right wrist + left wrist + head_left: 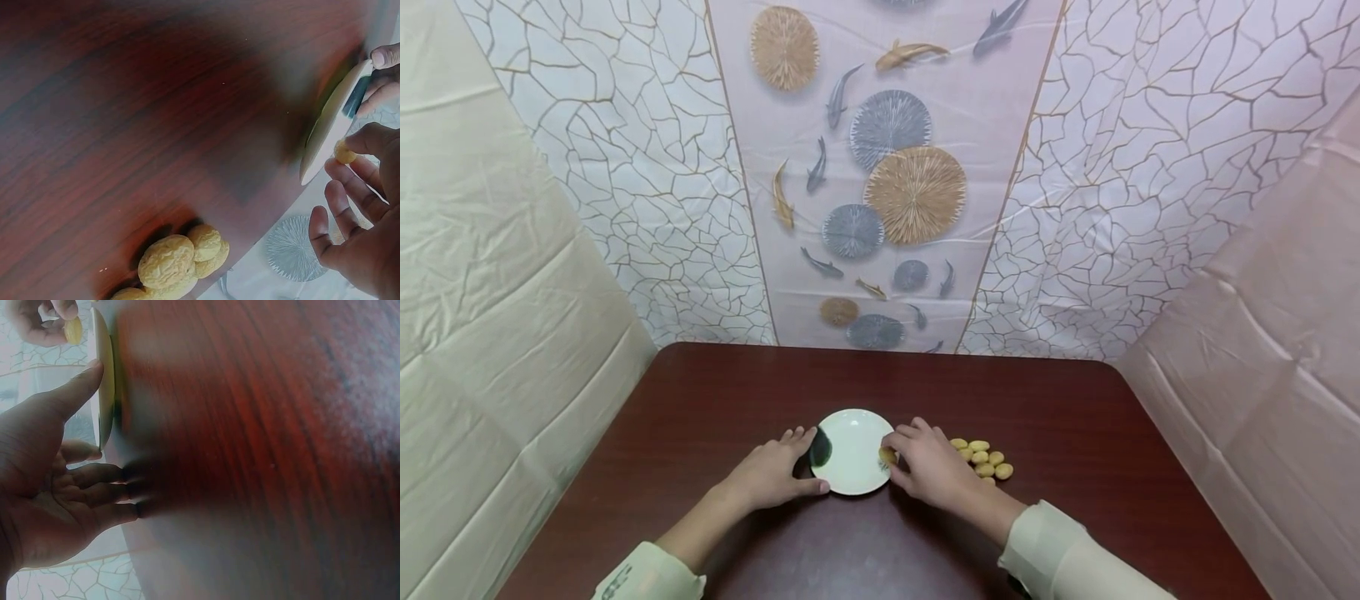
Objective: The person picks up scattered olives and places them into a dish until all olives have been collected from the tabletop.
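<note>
A white plate [853, 467] with a dark green patch at its left side lies on the table. My left hand [767, 472] touches the plate's rim, its thumb at the near edge and its fingers, fairly straight, at the left. Over the plate's right side, my right hand [928, 462] pinches a small yellow-brown oval piece [344, 152] between thumb and fingers. In the left wrist view that yellow piece [73, 330] shows just above the plate's surface. Several similar wrinkled, potato-like pieces [985, 469] lie grouped right of the right hand, partly hidden by it.
The dark reddish-brown wooden table [737, 392] has rounded far corners. Behind it hangs a patterned cloth [880, 317] with fish and round motifs. Beige cloth [512, 333] hangs along the left side, and more beige cloth [1262, 358] along the right.
</note>
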`<state>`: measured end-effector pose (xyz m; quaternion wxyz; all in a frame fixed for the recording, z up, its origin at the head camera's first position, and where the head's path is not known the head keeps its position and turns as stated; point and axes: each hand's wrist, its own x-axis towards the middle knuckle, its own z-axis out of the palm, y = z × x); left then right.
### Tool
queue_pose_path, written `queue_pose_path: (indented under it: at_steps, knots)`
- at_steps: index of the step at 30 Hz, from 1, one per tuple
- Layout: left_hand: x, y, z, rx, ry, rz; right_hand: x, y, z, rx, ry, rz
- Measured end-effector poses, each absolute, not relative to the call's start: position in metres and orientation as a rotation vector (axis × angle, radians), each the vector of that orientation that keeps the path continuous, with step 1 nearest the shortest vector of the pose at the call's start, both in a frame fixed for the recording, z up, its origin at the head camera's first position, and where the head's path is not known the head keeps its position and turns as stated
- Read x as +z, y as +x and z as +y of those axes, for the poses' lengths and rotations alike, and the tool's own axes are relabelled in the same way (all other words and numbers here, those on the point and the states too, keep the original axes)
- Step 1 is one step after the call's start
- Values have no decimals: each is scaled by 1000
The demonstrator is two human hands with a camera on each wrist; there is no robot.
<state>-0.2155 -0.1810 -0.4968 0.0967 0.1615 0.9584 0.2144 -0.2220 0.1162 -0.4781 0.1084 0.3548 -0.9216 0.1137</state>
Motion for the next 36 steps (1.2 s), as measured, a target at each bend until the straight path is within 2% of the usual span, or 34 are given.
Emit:
queue_pose_path:
  at_steps: [18, 36]
  knots:
    - [-492, -212, -179, 636, 462, 2833, -479, -224, 112, 340, 1049, -2684]
    - [-492, -211, -179, 650, 466, 2831, -475, -220, 131, 293, 1007, -2723]
